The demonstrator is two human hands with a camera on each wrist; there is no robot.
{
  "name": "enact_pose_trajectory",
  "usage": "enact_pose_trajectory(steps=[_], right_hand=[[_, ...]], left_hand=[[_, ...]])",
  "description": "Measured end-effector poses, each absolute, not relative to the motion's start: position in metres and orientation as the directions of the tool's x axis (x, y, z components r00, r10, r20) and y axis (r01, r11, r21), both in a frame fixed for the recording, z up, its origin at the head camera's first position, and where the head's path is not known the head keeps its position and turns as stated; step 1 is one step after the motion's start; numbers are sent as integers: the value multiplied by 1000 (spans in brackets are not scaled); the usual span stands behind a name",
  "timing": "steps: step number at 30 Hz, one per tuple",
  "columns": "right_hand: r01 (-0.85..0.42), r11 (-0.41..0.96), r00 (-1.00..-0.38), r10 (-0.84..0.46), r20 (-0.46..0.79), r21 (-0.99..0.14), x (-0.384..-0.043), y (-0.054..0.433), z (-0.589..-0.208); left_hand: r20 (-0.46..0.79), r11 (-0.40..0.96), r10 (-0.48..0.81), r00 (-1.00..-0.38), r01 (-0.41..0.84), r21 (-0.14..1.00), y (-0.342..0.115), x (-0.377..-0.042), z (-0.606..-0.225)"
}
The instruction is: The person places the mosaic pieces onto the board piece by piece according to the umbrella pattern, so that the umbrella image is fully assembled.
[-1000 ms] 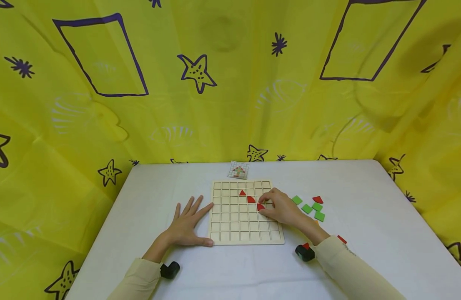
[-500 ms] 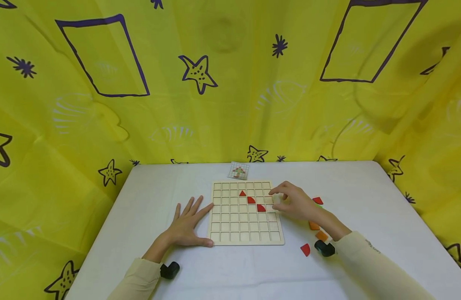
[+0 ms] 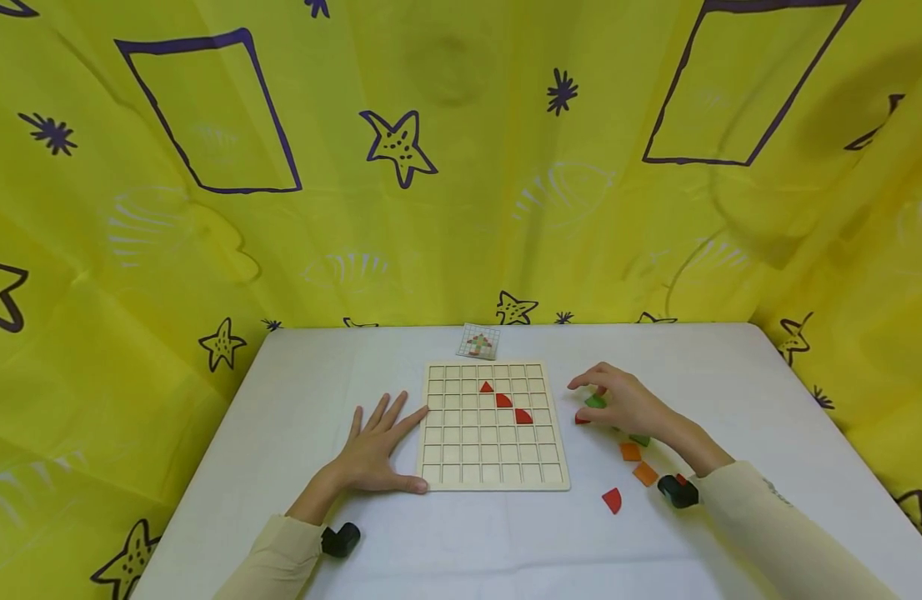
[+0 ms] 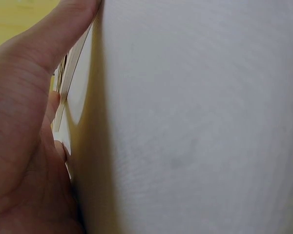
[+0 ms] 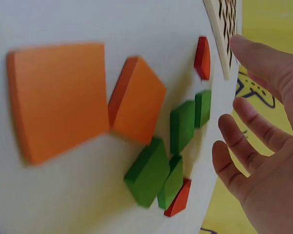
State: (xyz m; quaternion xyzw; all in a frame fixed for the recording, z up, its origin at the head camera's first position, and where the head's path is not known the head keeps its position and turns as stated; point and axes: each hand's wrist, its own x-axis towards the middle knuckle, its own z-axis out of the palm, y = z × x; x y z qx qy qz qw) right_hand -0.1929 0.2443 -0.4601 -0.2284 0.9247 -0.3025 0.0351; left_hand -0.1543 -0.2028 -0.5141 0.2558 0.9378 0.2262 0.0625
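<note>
My left hand lies spread on the table, with thumb and index fingertip touching the left edge of a wooden grid board. On the board sit a red triangle and two red quarter-circle pieces, an upper one and a lower one. My right hand hovers over loose pieces right of the board, fingers apart and holding nothing. Below it in the right wrist view are several green squares, a red piece near the board and another red piece beyond the green ones.
Two orange squares, one nearer the board and one farther, lie below the right hand. Closer to the front is a red quarter-circle piece. A small pattern card lies behind the board. A yellow curtain surrounds the white table.
My right hand has let go of the lower red quarter-circle piece on the board and moved right, off the board to above the loose pieces. My left hand has stayed in place.
</note>
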Motion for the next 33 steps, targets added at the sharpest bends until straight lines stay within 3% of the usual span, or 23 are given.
enact_pose_trajectory(steps=[16,33], right_hand=[[-337,730,-890,-453,-52,-595,-203,278,-459],[-351,722,-890,-455,-26,-597,-207,279,-463]], left_hand=[[24,747,521,-853,469,470,-203,-153,-509],[33,749,516,-856,470,467,-202,-154,-512]])
